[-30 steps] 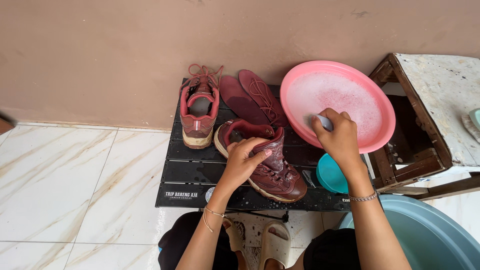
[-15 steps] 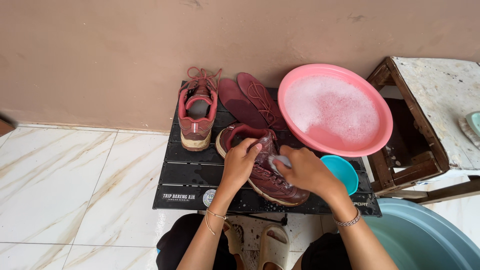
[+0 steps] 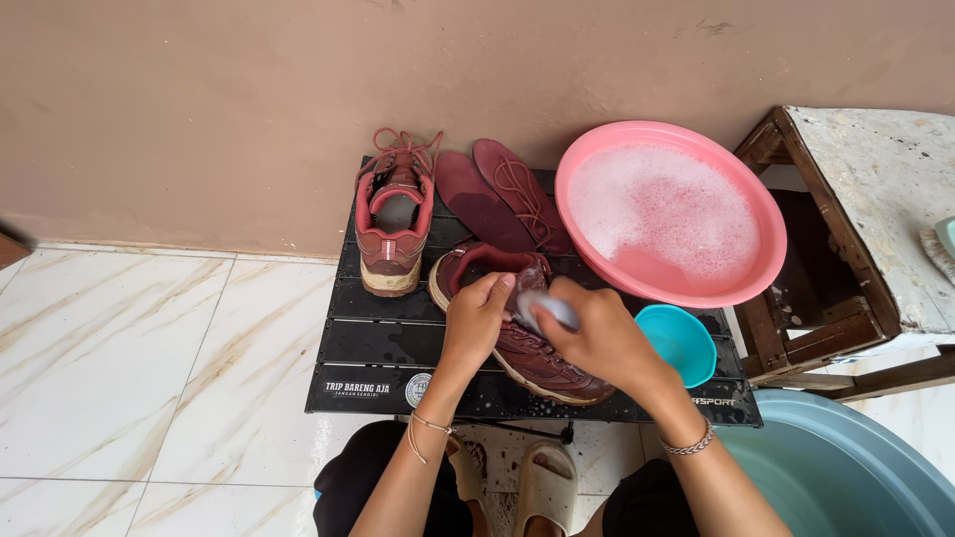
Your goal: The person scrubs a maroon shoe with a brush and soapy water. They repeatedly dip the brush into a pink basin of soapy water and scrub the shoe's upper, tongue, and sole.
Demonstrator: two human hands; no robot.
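Observation:
A dark red sneaker (image 3: 542,358) lies on a low black table (image 3: 373,333). My left hand (image 3: 477,316) grips its tongue and collar. My right hand (image 3: 602,338) holds a small pale brush (image 3: 545,306) pressed against the shoe's upper, just beside my left fingers. The second red sneaker (image 3: 395,224) stands upright at the table's back left with its laces loose. Two dark red insoles (image 3: 502,194) lie behind the shoe I hold.
A pink basin (image 3: 668,214) of soapy foam sits at the table's right back. A small teal bowl (image 3: 679,343) lies beside it. A worn wooden stool (image 3: 856,229) stands right, a large blue tub (image 3: 846,477) bottom right. White marble floor tiles (image 3: 129,368) spread left.
My right hand left the pink basin and came down left onto the sneaker with the brush. My left hand stayed on the shoe.

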